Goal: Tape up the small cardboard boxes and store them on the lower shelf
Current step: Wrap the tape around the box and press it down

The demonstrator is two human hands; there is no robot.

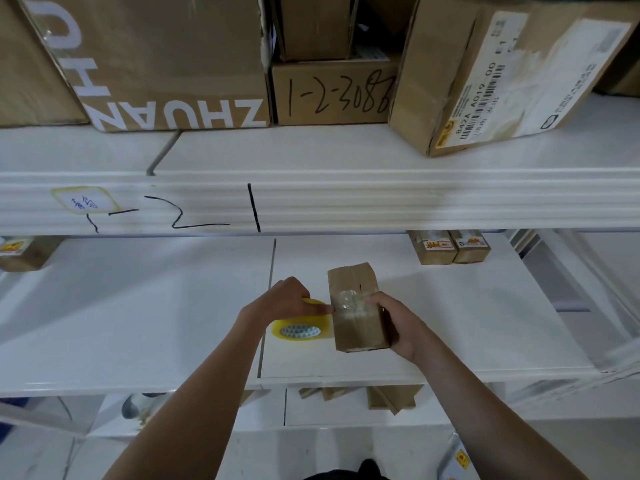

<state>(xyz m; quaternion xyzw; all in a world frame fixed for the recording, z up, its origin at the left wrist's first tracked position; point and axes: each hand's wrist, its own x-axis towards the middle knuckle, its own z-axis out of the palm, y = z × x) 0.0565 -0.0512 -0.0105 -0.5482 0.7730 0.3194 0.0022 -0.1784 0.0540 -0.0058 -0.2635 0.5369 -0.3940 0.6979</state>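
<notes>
**Small box and tape roll at the shelf's front edge**

Nearest my view, both forearms reach up from the bottom of the frame to the white middle shelf point(138, 323). From where I sit, my right hand point(398, 327) grips the small cardboard box point(356, 306) from its right side, thumb lying over the clear tape band across its top. My left hand point(287, 299) has its fingers curled, the tips pinching at the tape's left edge where it meets the box, and it rests over a yellow tape roll point(301, 329) lying flat just beside the box on the left. The box sits lengthwise on the shelf, near the front edge and right of the board seam.

Further back on the same shelf stand two small labelled boxes point(450, 245); their print is too small to read. The shelf beam point(346, 206) above carries black marker strokes reading roughly "1-2-1" and a sticker with blue writing I cannot make out. On the upper shelf, a big carton point(156, 57) shows white letters "ZHUAN", upside down. Next to it a brown carton point(332, 95) bears handwritten "1-2-3080-2-1", as best I can read. A tilted carton point(485, 74) on the right has a barcode label with "842A A019 00".
</notes>
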